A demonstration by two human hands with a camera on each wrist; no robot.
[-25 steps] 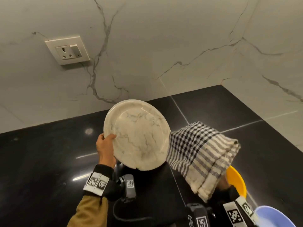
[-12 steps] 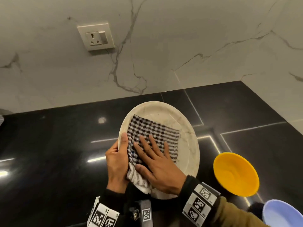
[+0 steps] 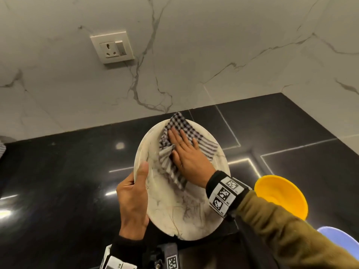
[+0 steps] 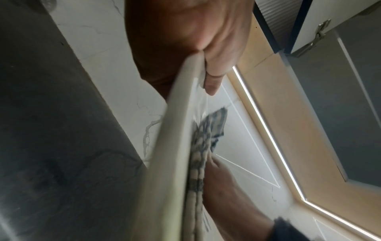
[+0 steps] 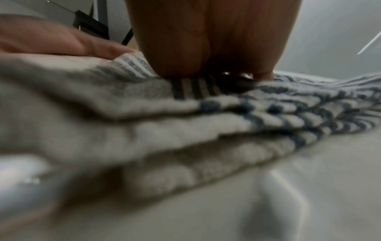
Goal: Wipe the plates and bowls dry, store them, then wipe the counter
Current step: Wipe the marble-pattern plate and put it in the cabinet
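A cream marble-patterned plate (image 3: 184, 214) is held tilted above the black counter (image 3: 58, 191). My left hand (image 3: 134, 197) grips its left rim, thumb on the face, fingers behind; the left wrist view shows the plate (image 4: 175, 130) edge-on under my thumb. My right hand (image 3: 186, 154) lies flat with straight fingers on a folded checked cloth (image 3: 206, 144), pressing it against the plate's upper half. A corner of the cloth sticks past the far rim. In the right wrist view the folded cloth (image 5: 185, 114) fills the frame beneath my palm.
A yellow bowl (image 3: 281, 195) and a pale blue bowl (image 3: 342, 237) sit on the counter to the right. The marble wall (image 3: 194, 55) with a socket (image 3: 112, 47) rises behind, and another wall closes the right corner. An overhead cabinet (image 4: 309, 24) shows in the left wrist view.
The right hand brought the cloth from beside the plate onto its face, then slid it from the lower left up toward the far rim. The left hand still holds the rim.
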